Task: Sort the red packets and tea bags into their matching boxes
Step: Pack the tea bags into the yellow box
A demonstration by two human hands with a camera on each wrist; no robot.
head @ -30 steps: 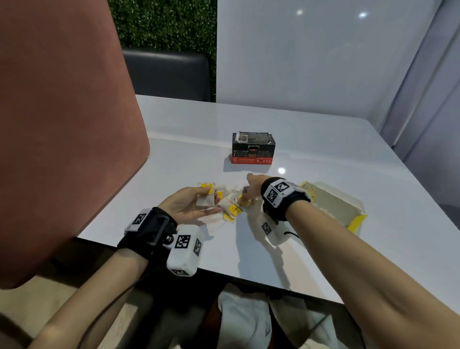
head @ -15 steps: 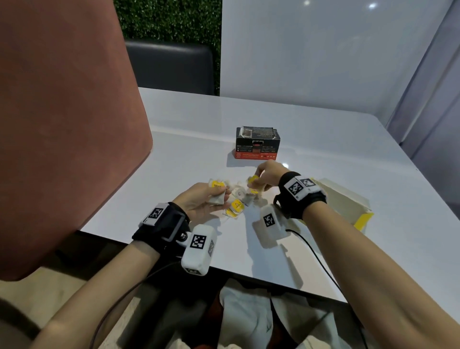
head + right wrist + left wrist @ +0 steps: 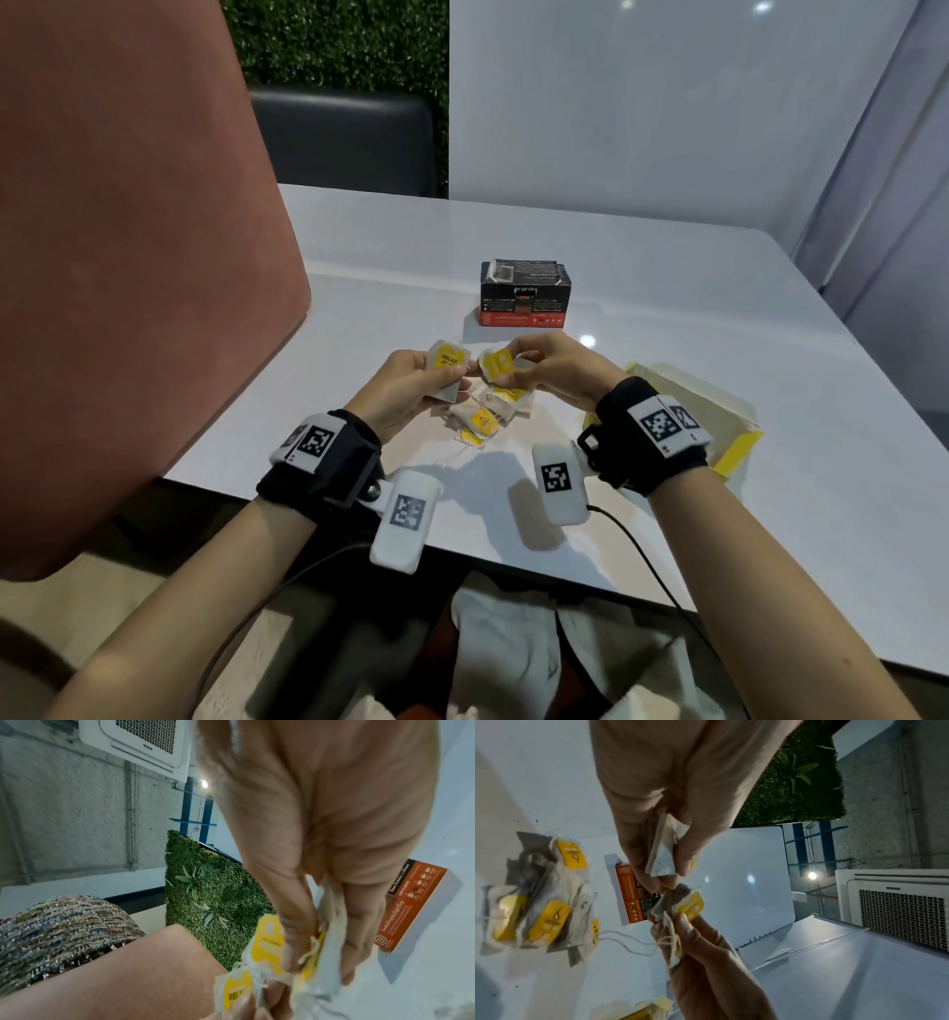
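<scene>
Pinching papery yellow-tagged tea bags (image 3: pixel 495 364), both hands (image 3: pixel 405 390) raised.

The worktop (image 3: pixel 667 318) is viewed from above and behind by the head camera, facing forward and down. Both hands (image 3: pixel 405 383) are seen at close range, sideways, by the wrist cameras; the red-and-black box (image 3: pixel 525 295) is shared by all views.

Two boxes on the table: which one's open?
The pale box with yellow flaps, beside the right hand, stands open. The black and red box farther back looks closed.
</scene>
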